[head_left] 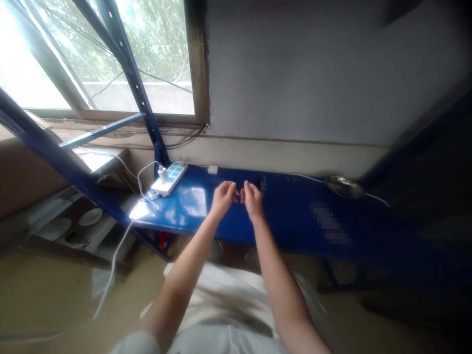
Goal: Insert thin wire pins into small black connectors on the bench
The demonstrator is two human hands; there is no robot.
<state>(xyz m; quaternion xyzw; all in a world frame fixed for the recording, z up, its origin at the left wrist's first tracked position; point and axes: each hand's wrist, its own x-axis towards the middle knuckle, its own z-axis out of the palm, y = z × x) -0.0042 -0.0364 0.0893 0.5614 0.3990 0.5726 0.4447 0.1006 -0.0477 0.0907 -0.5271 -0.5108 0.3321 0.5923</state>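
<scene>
Here, a blue table [295,216] bears a power strip [172,178] near its left end; above its middle, left hand [222,197] and right hand [253,198] pinch narrowly, a small dark piece [239,187] between their fingertips.

Daylight pours through the window [158,59], left of and beyond the grip, blowing out its far-left pane to white. Hard glare patches lie on the blue tabletop [236,226] left of the hands; to their right it sinks into deep shadow, as does the grey wall [295,73] toward the upper right. Straight edges stretch and lean at the borders. Fine detail at the fingers is soft, and a pixelated patch [330,223] covers part of the tabletop to their right.
</scene>
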